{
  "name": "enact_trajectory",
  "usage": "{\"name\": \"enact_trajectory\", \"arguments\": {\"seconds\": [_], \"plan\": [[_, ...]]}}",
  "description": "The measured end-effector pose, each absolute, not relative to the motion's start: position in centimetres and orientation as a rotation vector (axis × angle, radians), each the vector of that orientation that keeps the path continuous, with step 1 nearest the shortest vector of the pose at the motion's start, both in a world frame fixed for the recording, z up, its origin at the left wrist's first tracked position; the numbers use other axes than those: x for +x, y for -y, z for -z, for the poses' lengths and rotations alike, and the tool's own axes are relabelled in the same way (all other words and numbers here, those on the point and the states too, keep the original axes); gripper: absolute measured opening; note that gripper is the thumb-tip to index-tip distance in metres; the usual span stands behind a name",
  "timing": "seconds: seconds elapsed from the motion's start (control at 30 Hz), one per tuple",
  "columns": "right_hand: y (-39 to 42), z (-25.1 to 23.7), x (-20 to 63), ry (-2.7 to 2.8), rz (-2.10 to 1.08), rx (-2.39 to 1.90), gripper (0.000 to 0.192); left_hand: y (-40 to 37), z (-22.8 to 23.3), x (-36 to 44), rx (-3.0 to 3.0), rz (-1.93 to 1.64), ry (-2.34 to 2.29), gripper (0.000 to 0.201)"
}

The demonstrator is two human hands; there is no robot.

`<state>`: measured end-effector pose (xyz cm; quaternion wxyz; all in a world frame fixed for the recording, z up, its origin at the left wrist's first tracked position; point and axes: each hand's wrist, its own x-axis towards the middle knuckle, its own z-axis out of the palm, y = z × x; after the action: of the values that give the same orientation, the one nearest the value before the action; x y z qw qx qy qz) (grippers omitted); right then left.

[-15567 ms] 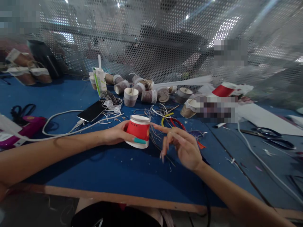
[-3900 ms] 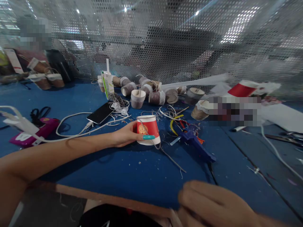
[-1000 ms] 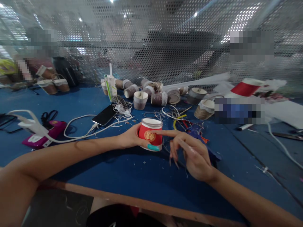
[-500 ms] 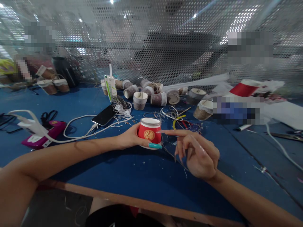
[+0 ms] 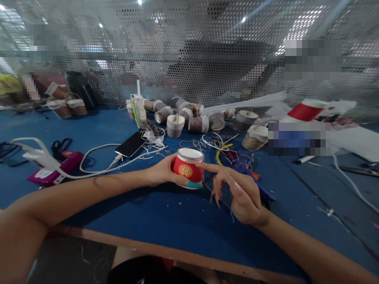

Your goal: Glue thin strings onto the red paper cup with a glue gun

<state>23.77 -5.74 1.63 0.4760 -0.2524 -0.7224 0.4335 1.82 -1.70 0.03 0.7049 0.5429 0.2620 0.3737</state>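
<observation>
A blue worktop [image 5: 154, 221] runs up to a perforated metal screen [image 5: 207, 51] at its far edge; the surface is littered with cord scraps and trimmings. The red paper cup [image 5: 188, 169] stands upside down, tilted slightly, in the middle of the worktop, nearer the front edge than the screen. The left hand [image 5: 164, 171] has its grip clamped on the cup from the left side, thumb across the front near the cup's lower rim. The right hand [image 5: 239, 191] lies to the right of the cup with its grip apart, holding nothing clearly visible; its forefinger reaches leftward and its tip touches the cup's right wall just below the top. The cup's long axis is close to vertical, so the finger meets it roughly square to the side. A thin strand near the right hand cannot be traced with certainty.

Just behind the right hand lies a blue glue gun [image 5: 251, 179]. Cord-wrapped cups [image 5: 189, 116] cluster towards the far edge, with a phone [image 5: 130, 143] to their left.
</observation>
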Motion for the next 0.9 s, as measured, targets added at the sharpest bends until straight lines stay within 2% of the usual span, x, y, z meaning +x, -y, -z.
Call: {"name": "enact_trajectory", "arguments": {"seconds": [0.17, 0.6, 0.77, 0.9], "plan": [[5.8, -2.2, 23.3, 1.693, -1.094, -0.621, 0.042, 1.3, 0.5, 1.5, 1.165, -0.823, -0.521, 0.072], [4.7, -3.5, 22.8, 1.373, -1.341, -0.545, 0.04, 1.4, 0.1, 1.1, 1.074, -0.748, -0.397, 0.063], [4.6, -3.5, 22.8, 1.392, -1.344, -0.577, 0.041, 1.4, 0.0, 1.1, 1.041, -0.724, -0.364, 0.07], [5.1, -3.8, 22.5, 1.477, -1.403, -0.608, 0.042, 1.4, 0.1, 1.4, 1.046, -0.746, -0.402, 0.066]]}}
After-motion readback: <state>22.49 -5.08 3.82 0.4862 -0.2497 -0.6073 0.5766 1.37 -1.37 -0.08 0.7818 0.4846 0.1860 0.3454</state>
